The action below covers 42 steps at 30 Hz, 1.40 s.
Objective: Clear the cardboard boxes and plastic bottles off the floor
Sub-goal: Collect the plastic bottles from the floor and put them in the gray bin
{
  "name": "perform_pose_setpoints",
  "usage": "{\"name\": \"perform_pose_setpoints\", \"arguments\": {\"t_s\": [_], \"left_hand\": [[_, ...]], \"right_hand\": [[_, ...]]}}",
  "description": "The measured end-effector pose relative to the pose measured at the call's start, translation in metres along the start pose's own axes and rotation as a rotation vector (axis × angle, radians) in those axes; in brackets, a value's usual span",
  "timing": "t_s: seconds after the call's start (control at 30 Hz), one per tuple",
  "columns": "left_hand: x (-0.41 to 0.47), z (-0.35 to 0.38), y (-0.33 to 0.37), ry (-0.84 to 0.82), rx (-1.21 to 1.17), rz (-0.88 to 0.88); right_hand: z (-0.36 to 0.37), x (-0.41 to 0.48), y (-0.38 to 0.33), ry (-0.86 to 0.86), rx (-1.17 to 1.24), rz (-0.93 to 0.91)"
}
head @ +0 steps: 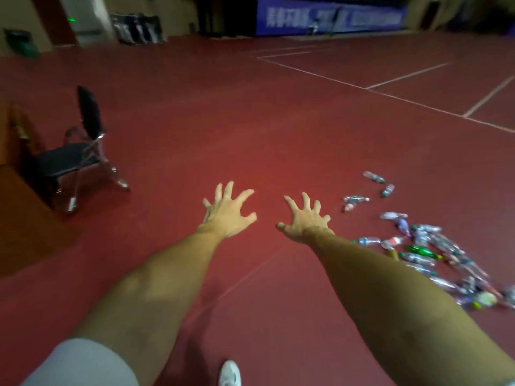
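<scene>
Red sports floor point(278, 121), white lines; bottles point(423, 246) scattered right, chair point(80, 151) left; left hand point(227, 213), right hand point(305, 218) spread, empty.

empty hands point(229, 212) point(306, 218), bottles point(423, 247) rt

— Any writing you can read?
— No. The long blue banner point(331, 16) at one o'clock carries white characters, blurred. Labels on the clear plastic bottles point(418, 257) at three o'clock defeat me too.
</scene>
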<state>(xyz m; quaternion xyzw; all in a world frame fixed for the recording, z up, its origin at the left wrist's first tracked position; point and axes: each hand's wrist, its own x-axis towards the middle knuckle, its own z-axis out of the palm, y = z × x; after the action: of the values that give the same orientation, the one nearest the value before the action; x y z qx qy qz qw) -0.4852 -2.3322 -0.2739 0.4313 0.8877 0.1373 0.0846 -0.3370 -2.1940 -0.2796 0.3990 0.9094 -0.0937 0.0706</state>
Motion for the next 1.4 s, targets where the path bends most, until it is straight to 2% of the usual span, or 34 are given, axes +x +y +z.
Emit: {"name": "perform_pose_setpoints", "arguments": {"t_s": [0.33, 0.5, 0.87, 1.4], "left_hand": [[0.195, 0.076, 0.165, -0.118, -0.054, 0.311], [0.262, 0.103, 0.243, -0.194, -0.024, 0.457], [0.311, 0.172, 0.407, -0.307, 0.064, 0.685], [0.315, 0.297, 0.730, -0.321, 0.039, 0.726]], "right_hand": [[-0.016, 0.099, 0.175, 0.011, 0.061, 0.341], [-0.016, 0.130, 0.253, 0.008, 0.128, 0.508], [-0.020, 0.135, 0.417, 0.045, 0.216, 0.708], [-0.065, 0.109, 0.738, 0.000, 0.126, 0.689]]}}
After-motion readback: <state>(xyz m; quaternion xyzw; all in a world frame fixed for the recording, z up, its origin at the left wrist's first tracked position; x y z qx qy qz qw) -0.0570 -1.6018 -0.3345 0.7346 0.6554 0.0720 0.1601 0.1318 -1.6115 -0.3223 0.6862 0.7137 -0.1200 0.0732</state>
